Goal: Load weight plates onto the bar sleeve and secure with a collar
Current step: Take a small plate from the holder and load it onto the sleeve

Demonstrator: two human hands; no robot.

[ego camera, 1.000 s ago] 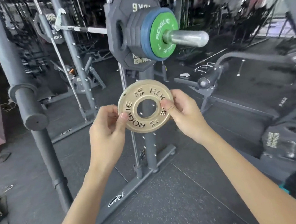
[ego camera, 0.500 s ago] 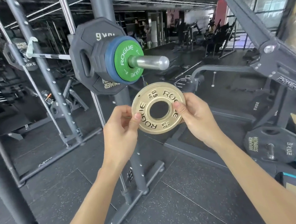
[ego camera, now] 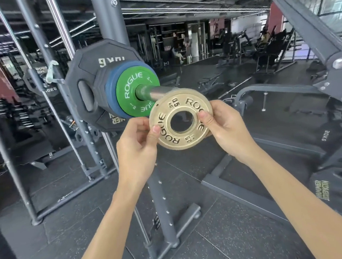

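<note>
You hold a gold Rogue change plate [ego camera: 179, 143], marked 0.5 kg, in front of you at chest height with both hands. Your left hand [ego camera: 135, 151] pinches its left edge, with the thumb on the lettered face and the fingers curled behind. Your right hand [ego camera: 229, 132] pinches the right side, with the thumb pressed next to the centre hole and the fingers behind. The plate faces you, tilted slightly back.

Its upper rim overlaps the outer end of the steel bar sleeve [ego camera: 156, 92], and its hole sits lower than the sleeve tip. You cannot tell from this view whether plate and sleeve touch.

The sleeve points toward you and to the right. Already on it, from the outside inward, are a green Rogue plate [ego camera: 133, 91], a blue plate [ego camera: 111, 97], a small black plate [ego camera: 100, 81] and a large black 10 kg plate [ego camera: 89, 72], all packed together. No collar shows on the sleeve.

A grey rack upright [ego camera: 112, 26] stands behind the plates. A black Hammer Strength plate [ego camera: 328, 191] rests low on the right, above the dark speckled rubber floor [ego camera: 218, 239].
</note>
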